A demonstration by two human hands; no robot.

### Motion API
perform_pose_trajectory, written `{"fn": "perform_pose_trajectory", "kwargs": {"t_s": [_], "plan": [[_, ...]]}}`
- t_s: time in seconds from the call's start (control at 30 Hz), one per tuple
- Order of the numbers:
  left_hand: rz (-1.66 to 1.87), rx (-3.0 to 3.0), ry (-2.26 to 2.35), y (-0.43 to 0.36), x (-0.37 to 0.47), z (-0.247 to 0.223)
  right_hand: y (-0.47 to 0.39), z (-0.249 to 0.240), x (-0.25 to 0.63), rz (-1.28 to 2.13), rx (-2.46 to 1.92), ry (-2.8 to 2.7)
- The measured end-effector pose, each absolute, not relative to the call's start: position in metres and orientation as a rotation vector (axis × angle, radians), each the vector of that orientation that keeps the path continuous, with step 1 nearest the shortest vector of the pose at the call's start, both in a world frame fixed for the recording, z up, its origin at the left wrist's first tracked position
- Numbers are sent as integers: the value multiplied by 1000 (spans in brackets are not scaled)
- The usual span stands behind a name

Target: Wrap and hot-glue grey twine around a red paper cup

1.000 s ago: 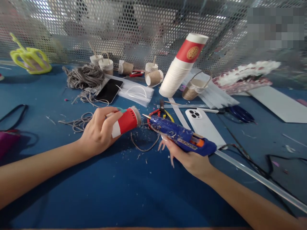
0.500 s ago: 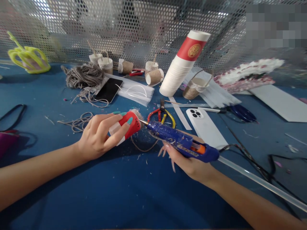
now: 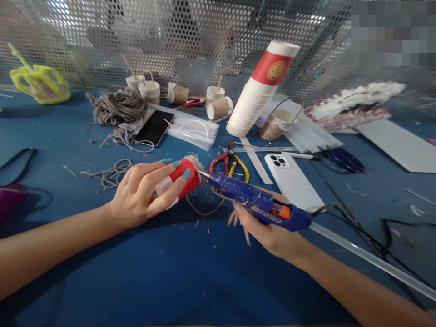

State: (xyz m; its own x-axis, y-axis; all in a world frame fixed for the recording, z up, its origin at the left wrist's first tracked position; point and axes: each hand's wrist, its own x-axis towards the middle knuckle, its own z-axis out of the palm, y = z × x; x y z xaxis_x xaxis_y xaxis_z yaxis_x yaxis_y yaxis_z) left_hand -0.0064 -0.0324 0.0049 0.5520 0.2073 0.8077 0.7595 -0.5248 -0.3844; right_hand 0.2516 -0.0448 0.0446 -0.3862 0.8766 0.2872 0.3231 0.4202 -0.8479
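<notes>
Tilted on its side, a red and white paper cup (image 3: 188, 185) is held in my left hand (image 3: 143, 193), with green-nailed fingers over its wall. Grey-brown cord is wound at the cup's right end, and a loose strand of cord (image 3: 204, 214) curves below it to the right. My right hand (image 3: 265, 227) is closed round a blue glue gun (image 3: 245, 193), whose metal nozzle meets the cup at the corded end. A clear glue stick (image 3: 371, 260) extends from the gun's back.
Pliers (image 3: 230, 161) lie just beyond the nozzle. A white phone (image 3: 293, 184) is right of them, near black cables. Farther back are a tall stack of paper cups (image 3: 250, 106), a black phone (image 3: 155, 128), a grey cord bundle (image 3: 119, 107) and several small cord-wrapped cups.
The cup has turned very slightly in my left hand, and its lower edge sits a little lower. The glue gun has barely moved.
</notes>
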Motion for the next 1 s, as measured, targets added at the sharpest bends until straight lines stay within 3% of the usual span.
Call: {"fn": "perform_pose_trajectory", "kwargs": {"t_s": [1.0], "plan": [[-926,-2056,-924,-33,-6,4,-45,45,251,914,-1082,-1946]]}}
